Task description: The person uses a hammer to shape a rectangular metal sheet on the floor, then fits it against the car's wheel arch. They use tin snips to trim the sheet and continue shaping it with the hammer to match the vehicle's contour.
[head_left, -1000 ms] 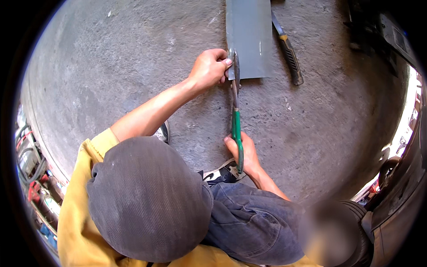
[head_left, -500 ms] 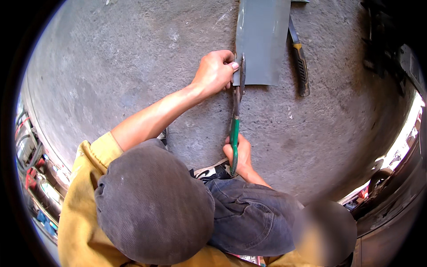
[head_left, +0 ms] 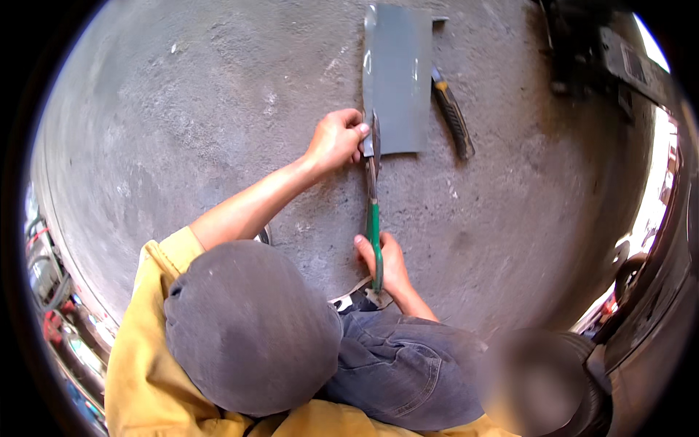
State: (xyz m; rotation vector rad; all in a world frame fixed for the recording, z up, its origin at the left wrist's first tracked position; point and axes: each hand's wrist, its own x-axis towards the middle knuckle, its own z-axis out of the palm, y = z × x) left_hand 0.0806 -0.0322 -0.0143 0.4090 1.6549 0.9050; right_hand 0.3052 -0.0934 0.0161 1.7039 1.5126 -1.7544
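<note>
A narrow flat grey metal sheet point(head_left: 400, 80) lies on the rough floor. My left hand point(head_left: 336, 142) pinches its near left corner between thumb and fingers. Long tin snips point(head_left: 374, 218) with green handles reach the sheet's near edge, their dark blades along its left side, close to my left fingers. My right hand point(head_left: 392, 266) is around the handles, its thumb standing out to the left; the palm side is partly hidden. Right of the sheet lies a knife point(head_left: 455, 120) with a black and yellow handle, its tip at the sheet's edge.
Concrete floor point(head_left: 182, 138) spreads around the sheet. A small metal end point(head_left: 440, 19) pokes out by the sheet's far right corner. Dark machinery point(head_left: 582, 58) stands at the far right. My knee in grey trousers point(head_left: 255, 328) is near, with a shoe point(head_left: 357, 297) beside it. Clutter lines the left rim.
The view has shifted, so sheet and knife now appear lower and further left. My right thumb has moved out from the green handles. My left hand still pinches the sheet's corner.
</note>
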